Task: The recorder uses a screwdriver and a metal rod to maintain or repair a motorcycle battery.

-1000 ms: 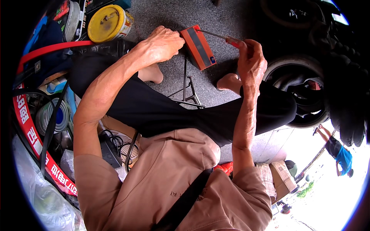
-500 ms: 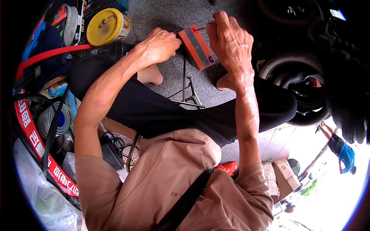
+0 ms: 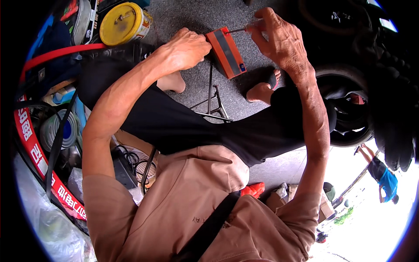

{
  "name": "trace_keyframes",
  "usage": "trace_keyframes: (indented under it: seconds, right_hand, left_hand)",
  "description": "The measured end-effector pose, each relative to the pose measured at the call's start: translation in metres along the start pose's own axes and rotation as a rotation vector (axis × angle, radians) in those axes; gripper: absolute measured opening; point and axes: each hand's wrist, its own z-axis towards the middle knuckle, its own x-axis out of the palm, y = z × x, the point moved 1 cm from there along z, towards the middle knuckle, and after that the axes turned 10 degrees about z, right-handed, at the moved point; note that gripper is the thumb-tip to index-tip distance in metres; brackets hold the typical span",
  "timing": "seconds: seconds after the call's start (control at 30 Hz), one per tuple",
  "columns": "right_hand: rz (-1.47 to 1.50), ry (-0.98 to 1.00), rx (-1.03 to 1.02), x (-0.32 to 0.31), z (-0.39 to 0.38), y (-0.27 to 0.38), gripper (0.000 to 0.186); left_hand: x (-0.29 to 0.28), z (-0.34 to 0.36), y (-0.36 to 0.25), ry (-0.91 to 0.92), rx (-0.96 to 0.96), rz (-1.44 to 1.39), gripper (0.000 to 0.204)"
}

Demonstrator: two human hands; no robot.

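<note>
An orange battery-like block [image 3: 235, 61] with a dark grey band lies on the speckled floor between my bare feet. My left hand [image 3: 187, 48] is closed at the block's upper left edge; what its curled fingers hold is hidden. My right hand [image 3: 279, 41] pinches the handle of a screwdriver [image 3: 238, 30], whose thin shaft reaches to a small fitting at the top end of the block. A black metal frame [image 3: 209, 98] stands on the floor just below the block, above my dark-trousered legs.
Left: yellow-lidded bucket [image 3: 118, 26], red printed strip [image 3: 30, 131], cables, a clear tub [image 3: 61, 131], plastic sheeting [image 3: 48, 218]. Right: black wheels and tyres [image 3: 345, 74]. Lower right: cardboard boxes [image 3: 277, 203], red bag [image 3: 253, 190], and a person in blue [image 3: 386, 179] outside in bright light.
My right hand has risen with the screwdriver, passing closer to the block half a second ago and now sitting farther right. My left hand and the block have barely moved.
</note>
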Motion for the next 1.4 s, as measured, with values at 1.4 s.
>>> trace_keyframes:
  seconds: [1.4]
  right_hand:
    - [-0.037, -0.070, 0.045, -0.003, 0.004, 0.016, 0.032]
  left_hand:
    - [0.007, 0.004, 0.010, -0.044, 0.085, -0.077, 0.030]
